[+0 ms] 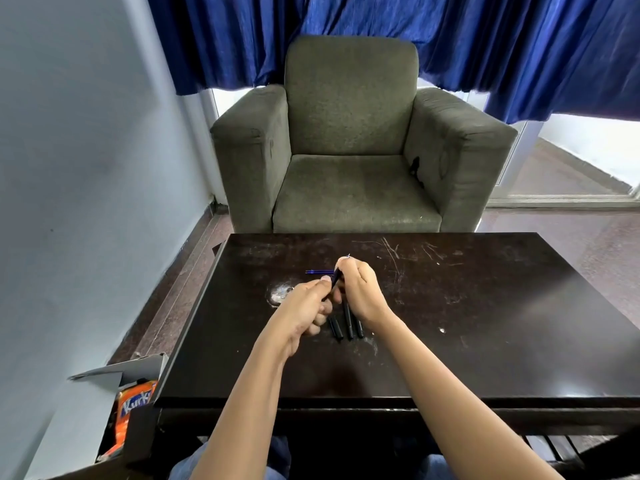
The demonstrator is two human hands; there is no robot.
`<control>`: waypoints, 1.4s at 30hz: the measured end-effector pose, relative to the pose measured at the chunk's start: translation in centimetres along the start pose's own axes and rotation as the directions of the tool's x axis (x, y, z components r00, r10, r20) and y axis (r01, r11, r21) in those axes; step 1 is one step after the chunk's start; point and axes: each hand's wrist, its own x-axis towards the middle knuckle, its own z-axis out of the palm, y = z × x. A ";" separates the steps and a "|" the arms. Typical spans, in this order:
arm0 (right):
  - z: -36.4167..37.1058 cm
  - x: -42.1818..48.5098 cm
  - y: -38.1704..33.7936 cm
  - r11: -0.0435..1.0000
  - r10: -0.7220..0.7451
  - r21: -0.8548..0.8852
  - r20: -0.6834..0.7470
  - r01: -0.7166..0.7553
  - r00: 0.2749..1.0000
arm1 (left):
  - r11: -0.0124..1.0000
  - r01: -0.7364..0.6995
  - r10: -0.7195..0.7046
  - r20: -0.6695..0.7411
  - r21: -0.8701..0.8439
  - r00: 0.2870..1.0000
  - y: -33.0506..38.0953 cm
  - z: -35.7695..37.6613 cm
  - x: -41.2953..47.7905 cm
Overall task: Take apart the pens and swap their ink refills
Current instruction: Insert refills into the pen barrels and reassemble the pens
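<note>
Both hands meet over the middle of the dark wooden table (pixel 485 323). My left hand (pixel 306 306) and my right hand (pixel 360 292) together grip a dark blue pen barrel (pixel 335 279) between their fingertips. A thin metal tip (pixel 348 255) pokes out above my right fingers. A blue ink refill (pixel 318 271) lies flat on the table just left of the hands. Three black pen parts (pixel 348 325) lie side by side on the table below the hands, partly hidden by my right wrist.
A grey armchair (pixel 349 140) stands behind the table under blue curtains (pixel 450 36). An open cardboard box with an orange snack packet (pixel 133 407) sits on the floor at the table's left front corner. A pale wall runs along the left.
</note>
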 end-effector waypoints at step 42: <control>-0.8 0.2 -0.7 0.770 0.263 0.529 0.248 -0.357 0.932 | 0.960 -0.070 0.135 -0.228 0.272 0.964 -1.2 -0.6 1.0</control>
